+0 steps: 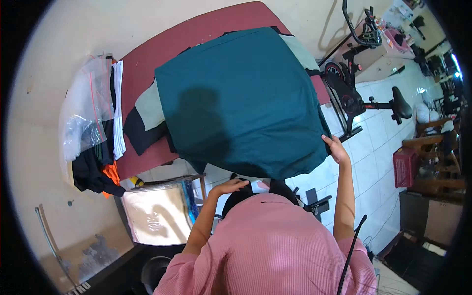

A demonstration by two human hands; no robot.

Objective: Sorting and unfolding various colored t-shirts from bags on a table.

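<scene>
A dark teal cloth garment [250, 92] lies spread over a table with a dark red top [143, 59]. Its near edge hangs over the table's front. My right hand [335, 148] pinches the garment's right near corner, thumb on top. Below the near edge, my left hand [230, 187] is held in front of my body with its fingers extended, holding nothing. Pale grey-green cloth [151, 107] and black cloth [145, 131] stick out from under the teal garment at the left. More pale cloth shows at its upper right.
Folded clothes [118, 110] and clear plastic bags [86, 107] are piled at the table's left end. Below them stands a plastic-wrapped stack [156, 214]. An exercise bike [350, 99] is close by on the right. Farther right is a red plastic crate [404, 167].
</scene>
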